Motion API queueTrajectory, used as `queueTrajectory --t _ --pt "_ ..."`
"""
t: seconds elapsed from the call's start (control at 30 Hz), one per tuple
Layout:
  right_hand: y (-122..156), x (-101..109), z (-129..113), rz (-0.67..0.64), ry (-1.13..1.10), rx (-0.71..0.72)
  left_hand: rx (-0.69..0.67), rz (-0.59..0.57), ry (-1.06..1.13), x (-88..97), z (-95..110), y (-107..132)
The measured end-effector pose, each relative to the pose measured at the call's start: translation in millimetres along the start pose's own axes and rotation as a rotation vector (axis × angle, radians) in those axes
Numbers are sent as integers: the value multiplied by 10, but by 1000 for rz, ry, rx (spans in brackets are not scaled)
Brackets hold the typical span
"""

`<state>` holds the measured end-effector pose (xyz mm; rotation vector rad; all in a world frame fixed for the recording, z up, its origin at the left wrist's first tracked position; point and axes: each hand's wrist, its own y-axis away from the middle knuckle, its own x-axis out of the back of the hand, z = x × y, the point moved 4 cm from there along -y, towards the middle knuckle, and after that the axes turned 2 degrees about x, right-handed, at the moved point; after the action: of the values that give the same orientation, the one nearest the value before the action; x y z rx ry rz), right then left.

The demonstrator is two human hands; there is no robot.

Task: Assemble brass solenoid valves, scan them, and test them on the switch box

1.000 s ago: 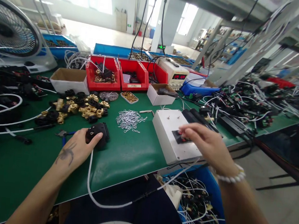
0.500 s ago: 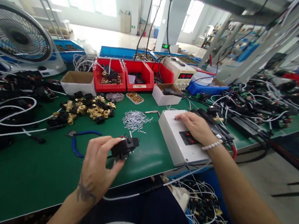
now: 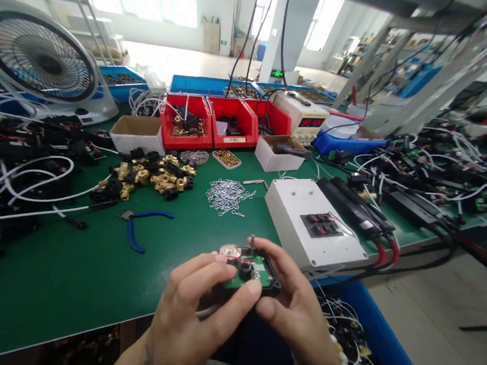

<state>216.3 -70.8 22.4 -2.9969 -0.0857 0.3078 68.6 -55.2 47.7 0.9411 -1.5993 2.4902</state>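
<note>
Both hands hold a small black housing with a green circuit board showing in its open top. A round metal part, a red wire and a metal pin show at its far side. My left hand grips it from the left, thumb at the near edge and fingertips over the board. From the right, my right hand closes round the housing's side, index finger near the pin. A white test box with a black terminal panel and two toggle switches sits just beyond my right hand.
Blue-handled pliers, brass fittings and silver cotter pins lie on the green table. Red bins and a power supply stand behind. A fan is at left. A blue crate with wired parts is below.
My right hand has left the test box and now grips the housing too. My left hand has brought the housing nearer and to the right, turned so its open board side faces up.
</note>
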Motion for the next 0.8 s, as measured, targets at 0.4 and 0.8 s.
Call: queueTrajectory --t 0.4,0.8 --pt "116 56 -11 39 -130 74 514 -153 356 88 -185 139" --pt "157 22 30 -24 -175 -42 364 -333 328 24 -175 84"
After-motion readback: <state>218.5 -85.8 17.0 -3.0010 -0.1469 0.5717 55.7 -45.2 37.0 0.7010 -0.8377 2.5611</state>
